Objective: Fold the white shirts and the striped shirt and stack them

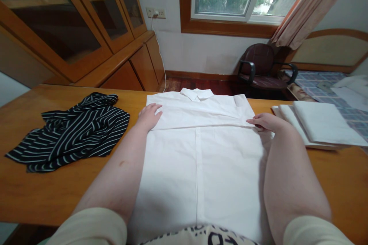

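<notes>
A white shirt (201,153) lies flat on the wooden table (43,195), collar at the far edge, with its sleeves folded across the chest. My left hand (149,115) rests flat on the shirt's left edge, fingers stretched out. My right hand (266,121) lies on the right edge, fingers extended and pressing the folded sleeve's end. Neither hand grips anything.
A black striped garment (74,132) lies crumpled on the table's left. Folded white cloths (322,124) are stacked at the right. Beyond the table stand a wooden cabinet (86,26), a dark armchair (263,67) under the window, and a bed (339,88).
</notes>
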Demonstrator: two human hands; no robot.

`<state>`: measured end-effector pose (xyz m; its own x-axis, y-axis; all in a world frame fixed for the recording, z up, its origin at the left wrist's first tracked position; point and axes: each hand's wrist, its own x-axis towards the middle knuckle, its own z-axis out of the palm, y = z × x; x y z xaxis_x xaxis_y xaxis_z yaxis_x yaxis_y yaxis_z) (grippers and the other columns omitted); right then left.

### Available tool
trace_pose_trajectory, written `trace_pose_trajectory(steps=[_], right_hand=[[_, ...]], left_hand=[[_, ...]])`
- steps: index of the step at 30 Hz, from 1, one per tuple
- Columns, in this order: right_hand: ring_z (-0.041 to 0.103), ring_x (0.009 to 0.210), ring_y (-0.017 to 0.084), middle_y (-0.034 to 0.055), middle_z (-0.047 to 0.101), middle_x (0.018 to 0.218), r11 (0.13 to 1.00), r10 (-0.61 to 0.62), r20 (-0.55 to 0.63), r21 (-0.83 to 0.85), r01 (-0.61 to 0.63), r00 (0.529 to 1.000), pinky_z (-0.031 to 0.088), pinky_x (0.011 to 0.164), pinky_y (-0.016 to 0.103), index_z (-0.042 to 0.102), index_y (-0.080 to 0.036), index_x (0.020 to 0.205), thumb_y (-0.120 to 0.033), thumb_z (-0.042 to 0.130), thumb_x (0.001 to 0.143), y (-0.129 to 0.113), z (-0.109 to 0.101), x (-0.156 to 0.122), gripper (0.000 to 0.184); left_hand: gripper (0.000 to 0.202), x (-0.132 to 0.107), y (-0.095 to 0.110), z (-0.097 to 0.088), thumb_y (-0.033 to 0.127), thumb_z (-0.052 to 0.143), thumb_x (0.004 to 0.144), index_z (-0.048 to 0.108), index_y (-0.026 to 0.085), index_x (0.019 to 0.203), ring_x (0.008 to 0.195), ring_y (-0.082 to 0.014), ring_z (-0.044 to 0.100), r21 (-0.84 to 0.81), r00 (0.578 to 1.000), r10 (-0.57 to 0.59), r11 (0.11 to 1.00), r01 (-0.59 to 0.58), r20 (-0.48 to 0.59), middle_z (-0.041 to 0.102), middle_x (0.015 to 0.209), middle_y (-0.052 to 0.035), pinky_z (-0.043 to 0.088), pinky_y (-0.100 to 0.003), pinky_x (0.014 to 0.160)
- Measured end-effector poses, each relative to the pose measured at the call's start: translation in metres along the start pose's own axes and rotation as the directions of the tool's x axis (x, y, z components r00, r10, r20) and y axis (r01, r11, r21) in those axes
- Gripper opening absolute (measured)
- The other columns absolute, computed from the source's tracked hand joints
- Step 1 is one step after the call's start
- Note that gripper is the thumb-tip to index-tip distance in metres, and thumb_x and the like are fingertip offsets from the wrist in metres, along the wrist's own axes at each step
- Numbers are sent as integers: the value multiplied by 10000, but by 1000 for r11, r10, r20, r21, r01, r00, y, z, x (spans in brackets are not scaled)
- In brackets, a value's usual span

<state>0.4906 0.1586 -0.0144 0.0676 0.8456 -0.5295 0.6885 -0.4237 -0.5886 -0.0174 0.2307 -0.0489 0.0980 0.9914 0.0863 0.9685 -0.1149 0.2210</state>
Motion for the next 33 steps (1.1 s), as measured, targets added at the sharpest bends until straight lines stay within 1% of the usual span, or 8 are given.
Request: trace_pose_trajectory(steps=[6,11,17,19,23,25,29,33], right_hand=[[346,390,94,-27,418,424,979,88,-128,-172,-110,988,331,468,276,406,-208,483,-565,586,760,-12,3,1,486],[418,410,115,-2,496,460,969,116,-211,-191,-157,971,355,490,277,473,-199,503,-475,594,780,-23,4,-1,409],[598,634,207,111,655,676,939,62,-478,-269,-213,876,403,611,286,650,-141,731,-523,490,839,-39,17,12,428],[621,746,237,149,681,811,922,34,-500,-318,-220,866,410,643,287,675,-118,834,-498,548,811,-44,22,17,401],[624,864,260,180,683,930,929,0,-573,-304,-213,820,423,692,296,681,-106,952,-466,482,856,-45,27,22,422],[624,893,265,192,681,949,935,4,-613,-277,-220,790,428,710,302,683,-98,973,-454,438,879,-43,27,24,442],[625,914,275,206,680,955,928,23,-604,-284,-241,797,435,738,317,692,-85,975,-435,437,877,-39,27,26,444],[628,897,273,199,685,912,923,3,-593,-307,-230,805,436,738,314,701,-88,957,-439,454,861,-37,24,25,440]], left_hand=[[440,0,1,0,427,398,886,540,290,1279,1284,-275,411,3,1000,2,1000,-2,0,451,1415,-58,309,-436,1072],[434,0,1,1,415,419,880,545,288,1275,1281,-268,418,-7,1000,2,1000,-2,-7,463,1405,-57,316,-429,1068],[434,1,1,2,404,437,874,560,265,1267,1270,-289,426,-20,1000,5,1000,-6,-15,469,1400,-79,321,-451,1061],[426,0,2,-1,385,441,872,587,223,1238,1251,-286,445,-42,998,1,999,-3,-61,498,1371,-93,325,-431,1063],[417,-1,6,-6,314,352,912,586,168,1225,1230,-221,470,-112,958,25,992,-59,-287,548,1314,-88,315,-338,1078],[446,-2,8,-6,336,357,917,536,170,1290,1279,-235,428,-92,974,36,994,-58,-222,491,1381,-99,291,-364,1095],[574,0,8,3,444,374,910,369,196,1428,1401,-310,222,14,996,-32,999,31,86,271,1522,-134,184,-500,1121],[626,1,6,6,500,354,904,315,203,1454,1421,-321,141,24,992,-100,995,98,82,192,1545,-143,159,-521,1121]])
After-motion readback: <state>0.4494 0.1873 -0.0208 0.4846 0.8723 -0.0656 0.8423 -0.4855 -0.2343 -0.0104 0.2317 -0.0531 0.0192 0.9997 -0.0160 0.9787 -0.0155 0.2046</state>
